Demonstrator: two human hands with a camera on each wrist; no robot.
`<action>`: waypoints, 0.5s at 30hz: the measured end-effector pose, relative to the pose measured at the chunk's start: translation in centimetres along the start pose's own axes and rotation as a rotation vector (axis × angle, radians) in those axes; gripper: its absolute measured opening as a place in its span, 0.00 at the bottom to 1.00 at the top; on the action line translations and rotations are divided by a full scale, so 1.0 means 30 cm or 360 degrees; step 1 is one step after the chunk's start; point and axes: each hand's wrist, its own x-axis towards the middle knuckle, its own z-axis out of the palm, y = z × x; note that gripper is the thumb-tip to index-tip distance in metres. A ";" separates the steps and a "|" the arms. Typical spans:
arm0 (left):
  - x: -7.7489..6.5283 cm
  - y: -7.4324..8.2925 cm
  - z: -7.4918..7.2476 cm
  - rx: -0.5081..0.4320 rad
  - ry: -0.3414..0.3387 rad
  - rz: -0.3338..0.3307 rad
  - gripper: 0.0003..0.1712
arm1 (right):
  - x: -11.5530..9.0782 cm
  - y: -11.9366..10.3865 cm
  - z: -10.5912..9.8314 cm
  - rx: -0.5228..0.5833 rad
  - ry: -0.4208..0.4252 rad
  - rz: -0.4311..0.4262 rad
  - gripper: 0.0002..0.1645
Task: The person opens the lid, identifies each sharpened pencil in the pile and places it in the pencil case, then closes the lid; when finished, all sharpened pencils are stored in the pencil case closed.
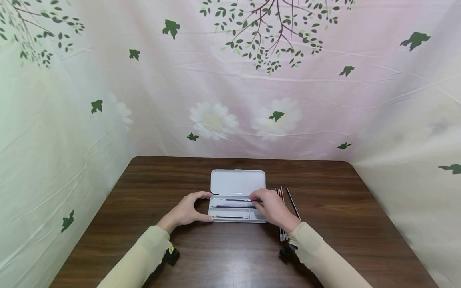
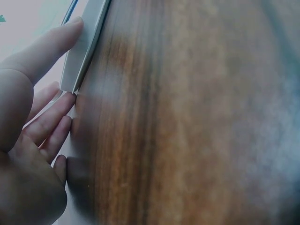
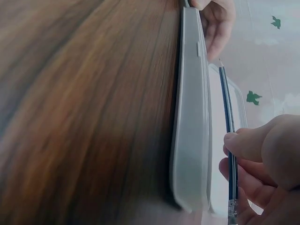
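A white pencil case (image 1: 237, 182) lies with its lid folded back, away from me. My left hand (image 1: 187, 209) grips the case's left end, thumb at the near corner and fingers at the far one. Between thumb and fingers, my right hand (image 1: 273, 206) pinches a dark striped pencil (image 3: 227, 103) above the tray; its tip points left. Inside the tray lie a dark pencil (image 1: 234, 207) across the middle and another pencil (image 1: 230, 217) along the near side. The right wrist view shows the held pencil raised over the case rim.
Several pencils (image 1: 282, 235) lie side by side right of the case, partly hidden under my right hand and wrist. One dark pencil (image 1: 292, 202) lies slanted a little apart from them. A printed cloth (image 1: 237, 88) hangs behind the brown wooden table (image 1: 173, 172).
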 end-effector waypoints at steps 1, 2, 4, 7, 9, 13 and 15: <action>0.000 0.000 -0.001 -0.0001 0.0000 0.0003 0.46 | 0.007 -0.006 0.004 0.0008 -0.0003 -0.0006 0.09; -0.001 0.001 -0.001 -0.0003 0.0002 0.0005 0.46 | 0.015 -0.012 0.009 0.0019 -0.0005 -0.0011 0.09; -0.001 0.001 -0.001 -0.0008 0.0004 0.0010 0.46 | 0.028 -0.021 0.021 0.0021 -0.0004 -0.0026 0.09; 0.000 0.000 0.001 -0.0011 0.0006 0.0014 0.46 | 0.043 -0.032 0.038 0.0023 -0.0036 -0.0006 0.11; 0.000 -0.001 0.002 -0.0012 0.0007 0.0012 0.46 | 0.050 -0.038 0.050 0.0021 -0.0069 0.0015 0.12; 0.002 -0.003 0.004 -0.0013 0.0008 0.0009 0.46 | 0.061 -0.042 0.071 0.0061 -0.0136 0.0049 0.14; 0.002 -0.003 0.004 -0.0015 0.0008 0.0007 0.46 | 0.064 -0.042 0.080 0.0082 -0.0150 0.0040 0.14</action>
